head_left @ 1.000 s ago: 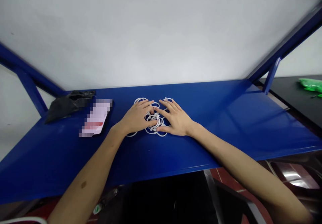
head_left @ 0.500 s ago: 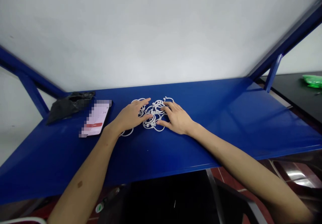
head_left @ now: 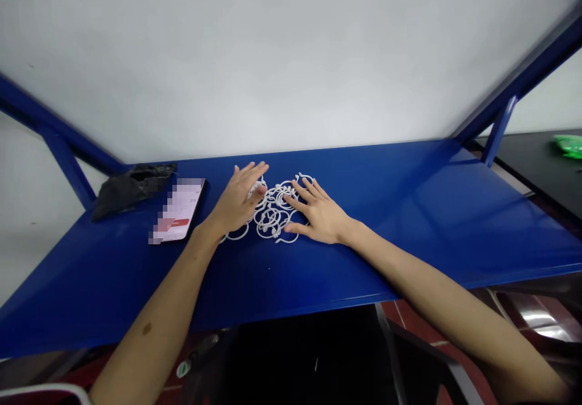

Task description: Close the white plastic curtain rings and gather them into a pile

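A heap of several white plastic rings (head_left: 271, 212) lies on the blue metal table (head_left: 409, 223), near its middle. My left hand (head_left: 237, 202) rests flat on the left side of the heap with its fingers stretched out and spread. On the right side lies my right hand (head_left: 318, 214), fingers also spread and touching the rings, thumb along the near edge of the heap. Neither hand grips a ring.
A phone (head_left: 177, 217) lies face up to the left of my left hand. Behind it sits a crumpled black bag (head_left: 130, 188). A white wall stands behind the table. A black table with a green bag (head_left: 568, 145) is at the far right.
My left hand has slid away from me and lifted its fingers, and both hands have drawn apart. The rings lie more spread out than a second ago.
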A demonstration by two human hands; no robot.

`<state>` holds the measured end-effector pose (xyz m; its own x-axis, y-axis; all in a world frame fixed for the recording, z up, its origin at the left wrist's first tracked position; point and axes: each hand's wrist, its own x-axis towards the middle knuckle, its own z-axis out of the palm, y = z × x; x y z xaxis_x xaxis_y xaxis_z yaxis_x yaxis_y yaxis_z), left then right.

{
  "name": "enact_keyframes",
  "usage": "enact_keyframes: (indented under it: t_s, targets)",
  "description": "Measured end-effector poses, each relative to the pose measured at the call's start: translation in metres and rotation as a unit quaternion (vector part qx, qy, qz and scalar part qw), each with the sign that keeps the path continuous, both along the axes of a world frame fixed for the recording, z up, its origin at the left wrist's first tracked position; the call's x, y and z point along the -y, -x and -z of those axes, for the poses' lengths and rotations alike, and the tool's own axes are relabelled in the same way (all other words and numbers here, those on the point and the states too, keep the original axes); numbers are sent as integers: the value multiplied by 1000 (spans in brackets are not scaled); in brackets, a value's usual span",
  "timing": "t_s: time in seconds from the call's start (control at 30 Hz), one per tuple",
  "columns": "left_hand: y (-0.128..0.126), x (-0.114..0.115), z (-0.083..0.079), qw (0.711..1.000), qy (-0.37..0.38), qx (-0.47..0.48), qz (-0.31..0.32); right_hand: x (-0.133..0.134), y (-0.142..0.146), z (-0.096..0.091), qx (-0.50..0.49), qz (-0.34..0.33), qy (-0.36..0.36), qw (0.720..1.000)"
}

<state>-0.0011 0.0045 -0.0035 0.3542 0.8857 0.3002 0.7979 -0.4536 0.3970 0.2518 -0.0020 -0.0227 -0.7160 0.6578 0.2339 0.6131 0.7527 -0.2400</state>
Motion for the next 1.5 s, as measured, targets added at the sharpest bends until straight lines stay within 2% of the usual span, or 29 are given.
enact_keyframes:
  t_s: [0.1, 0.2, 0.33, 0.43, 0.73, 0.9, 1.03, 1.17, 1.33, 1.5]
  targets:
    - [10, 12, -5, 998, 23, -60, -22, 1, 0, 0, 8, -6, 13, 1000]
    - [16, 32, -3, 989, 59, -135, -33, 3, 1, -2, 11, -36, 16, 999]
    - [11, 45, 9, 982, 84, -158, -57, -1, -1, 0, 6, 12, -3, 1000]
    - [5, 37, 15, 984, 77, -146, -65, -4, -3, 3, -2, 35, -4, 999]
    - [-8, 0, 21, 997, 7, -63, -36, -2, -4, -3, -27, 8, 9, 1000]
    - [-3, -4, 27, 997, -32, -68, -7, -5, -8, -1, -64, 7, 7, 998]
    - [1, -2, 24, 994, -46, -97, 6, -8, -9, -2, -81, 18, -2, 997]
    - [4, 1, 18, 994, -34, -106, 9, -8, -11, -9, -113, 31, -8, 993]
    - [10, 9, 9, 993, 31, -106, 46, -2, -16, -20, -171, 35, 3, 985]
    - [13, 12, 1, 995, 61, -48, 60, 0, -15, -22, -170, -14, 52, 984]
